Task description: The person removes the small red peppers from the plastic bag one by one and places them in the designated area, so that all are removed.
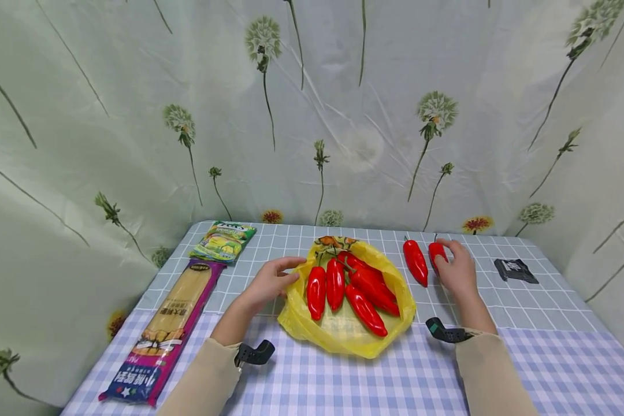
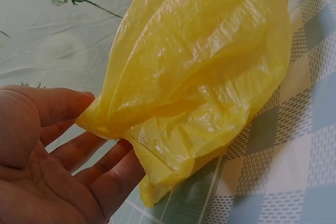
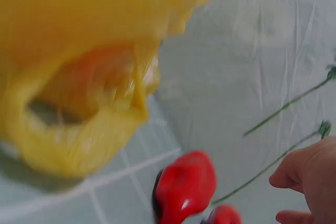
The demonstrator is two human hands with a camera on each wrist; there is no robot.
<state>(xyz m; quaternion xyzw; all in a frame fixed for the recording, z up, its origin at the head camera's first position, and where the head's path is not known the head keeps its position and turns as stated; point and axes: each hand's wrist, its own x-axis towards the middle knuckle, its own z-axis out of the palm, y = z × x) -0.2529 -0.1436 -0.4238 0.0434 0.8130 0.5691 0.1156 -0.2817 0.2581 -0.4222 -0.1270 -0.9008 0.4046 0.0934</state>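
Note:
A yellow plastic bag (image 1: pixel 343 345) stands with its mouth spread wide, several red peppers (image 1: pixel 366 311) lying inside. My left hand (image 1: pixel 270 282) pinches the bag's left edge between thumb and fingers; in the left wrist view the yellow film (image 2: pixel 199 66) runs out from the fingertips. To the right of the bag a red pepper (image 1: pixel 415 263) lies on the cloth. Beside it my right hand (image 1: pixel 459 268) reaches over another red pepper (image 1: pixel 437 253), covering part of it. In the right wrist view, thumb and finger are spread, apart from the visible peppers (image 3: pixel 189 182).
A long purple-edged pasta packet (image 1: pixel 169 323) lies at left, with a green packet (image 1: pixel 223 241) behind it. A small black packet (image 1: pixel 516 270) sits at far right. The table's checked cloth (image 1: pixel 322 387) meets a flowered curtain (image 1: pixel 343 115) at the back.

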